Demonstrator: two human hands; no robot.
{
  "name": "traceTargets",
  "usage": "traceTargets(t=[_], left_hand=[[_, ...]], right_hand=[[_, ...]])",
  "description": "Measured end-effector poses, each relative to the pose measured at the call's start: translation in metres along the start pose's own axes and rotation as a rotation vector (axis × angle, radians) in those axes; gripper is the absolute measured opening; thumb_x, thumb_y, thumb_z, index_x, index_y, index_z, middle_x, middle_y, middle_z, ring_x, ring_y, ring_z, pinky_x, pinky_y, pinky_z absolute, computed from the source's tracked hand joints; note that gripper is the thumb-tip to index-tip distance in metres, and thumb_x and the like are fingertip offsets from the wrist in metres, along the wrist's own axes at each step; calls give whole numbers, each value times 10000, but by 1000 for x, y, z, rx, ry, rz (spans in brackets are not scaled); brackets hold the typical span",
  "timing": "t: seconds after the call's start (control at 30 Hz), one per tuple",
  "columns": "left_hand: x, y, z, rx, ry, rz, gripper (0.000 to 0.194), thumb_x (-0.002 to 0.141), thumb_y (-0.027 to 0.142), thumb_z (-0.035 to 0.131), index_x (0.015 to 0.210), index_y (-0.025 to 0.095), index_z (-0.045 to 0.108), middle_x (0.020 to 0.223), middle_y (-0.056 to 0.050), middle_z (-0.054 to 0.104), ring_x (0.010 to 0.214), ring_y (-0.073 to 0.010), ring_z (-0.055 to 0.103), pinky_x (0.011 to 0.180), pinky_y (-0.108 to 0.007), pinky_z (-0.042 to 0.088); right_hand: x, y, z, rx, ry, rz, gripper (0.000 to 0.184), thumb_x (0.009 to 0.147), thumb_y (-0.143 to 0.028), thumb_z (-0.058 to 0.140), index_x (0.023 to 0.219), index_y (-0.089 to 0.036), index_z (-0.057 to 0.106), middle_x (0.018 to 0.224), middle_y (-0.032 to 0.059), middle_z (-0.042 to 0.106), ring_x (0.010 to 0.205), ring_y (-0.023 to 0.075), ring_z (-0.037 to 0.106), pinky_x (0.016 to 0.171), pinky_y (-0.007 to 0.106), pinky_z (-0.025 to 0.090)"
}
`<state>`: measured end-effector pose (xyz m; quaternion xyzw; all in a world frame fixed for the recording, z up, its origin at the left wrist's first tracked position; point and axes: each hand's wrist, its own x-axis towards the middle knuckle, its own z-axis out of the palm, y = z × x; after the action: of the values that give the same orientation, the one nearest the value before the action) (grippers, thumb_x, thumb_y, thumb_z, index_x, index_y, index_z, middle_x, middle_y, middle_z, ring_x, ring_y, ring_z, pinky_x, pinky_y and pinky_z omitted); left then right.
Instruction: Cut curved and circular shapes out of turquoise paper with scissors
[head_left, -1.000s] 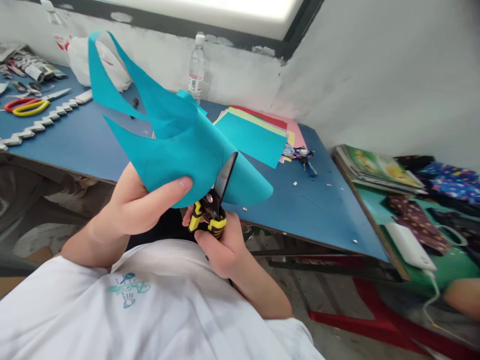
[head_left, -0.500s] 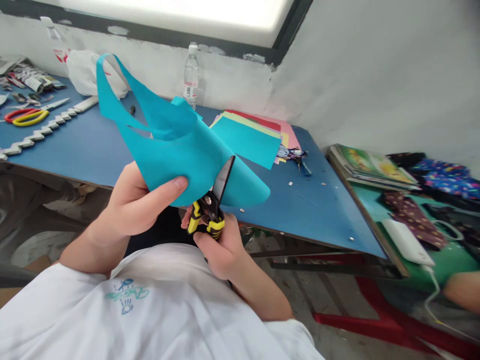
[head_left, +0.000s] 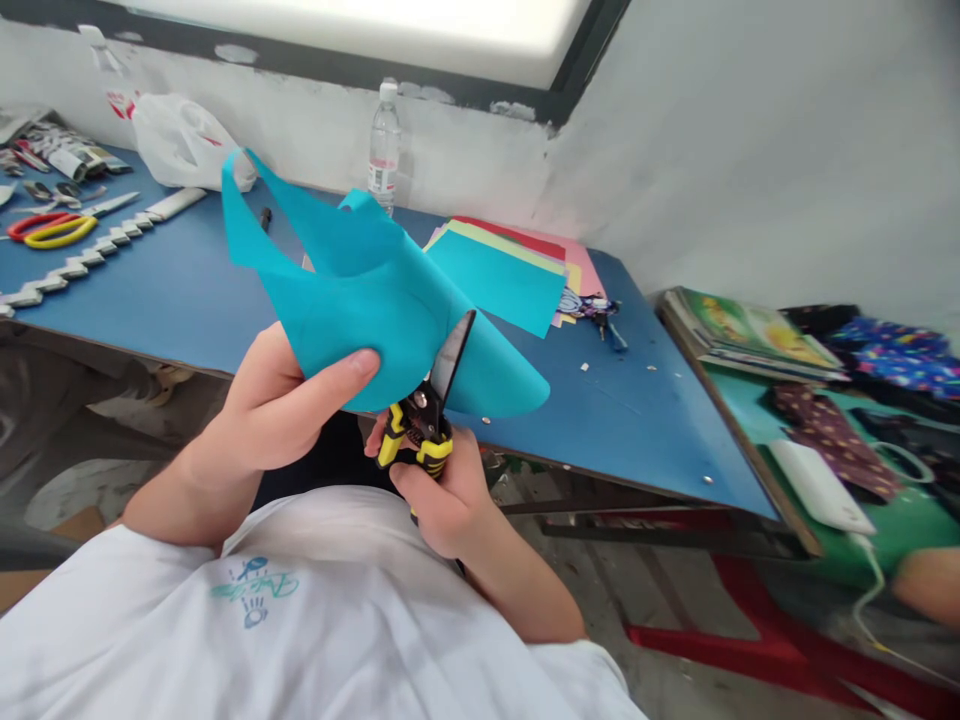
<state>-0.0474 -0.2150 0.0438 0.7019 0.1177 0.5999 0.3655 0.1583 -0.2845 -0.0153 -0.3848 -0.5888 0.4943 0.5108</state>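
A curled sheet of turquoise paper is held up above the table's front edge, with a cut strip looping away at its upper left. My left hand is closed on the paper's lower left, thumb on top. Black-and-yellow snips sit in my right hand, its fingers wrapped round the handles. One dark blade lies over the front of the paper, pointing up and right; the other blade is hidden behind the sheet.
Coloured paper lies stacked on the blue table. Behind stand a water bottle and a white plastic bag. Red-and-yellow scissors rest at left. Rightward, a green table holds books and a white power bank; another person's arm shows there.
The paper's looped strip has dropped and shifted right. My left hand and the snips have moved very slightly right, both grips unchanged.
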Motion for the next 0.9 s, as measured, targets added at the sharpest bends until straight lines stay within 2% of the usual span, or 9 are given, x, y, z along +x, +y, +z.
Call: traceTargets(t=[0.23, 0.4, 0.57, 0.73, 0.9], left_hand=[[0, 3, 0, -62, -15, -19, 152, 1213, 147, 856, 1152, 242, 959, 1019, 29, 902, 865, -148, 782, 794, -276, 681], [0, 1, -2, -60, -28, 5, 166, 1212, 143, 859, 1229, 252, 983, 1118, 15, 949, 956, -172, 851, 891, -301, 727], [0, 4, -2, -95, -51, -27, 182, 1233, 148, 825, 1205, 260, 965, 1024, 28, 906, 842, -159, 809, 749, -287, 700], [-1, 2, -2, -91, -47, 27, 208, 1222, 84, 834, 1252, 226, 983, 1149, 21, 951, 988, -139, 845, 914, -247, 708], [-1, 2, 0, -80, -24, 38, 228, 1225, 94, 846, 1282, 248, 1004, 1202, 24, 973, 1035, -161, 875, 959, -282, 723]], right_hand=[[1, -1, 1, 1, -6, -13, 231, 768, -290, 752, 972, -310, 859, 991, 41, 919, 1013, 406, 908, 941, 553, 703], [0, -5, 2, 16, 4, 20, 230, 749, -287, 746, 958, -311, 839, 977, 40, 921, 1005, 405, 904, 931, 549, 693], [1, -6, 2, 32, 1, 19, 237, 734, -300, 747, 955, -317, 831, 958, 36, 912, 976, 404, 896, 916, 555, 690], [0, -7, 2, 32, 4, 42, 215, 726, -302, 755, 932, -318, 818, 957, 38, 907, 960, 392, 887, 917, 551, 683], [0, -7, 2, 44, -1, 41, 218, 730, -304, 765, 941, -314, 820, 951, 37, 898, 936, 380, 876, 890, 531, 675]])
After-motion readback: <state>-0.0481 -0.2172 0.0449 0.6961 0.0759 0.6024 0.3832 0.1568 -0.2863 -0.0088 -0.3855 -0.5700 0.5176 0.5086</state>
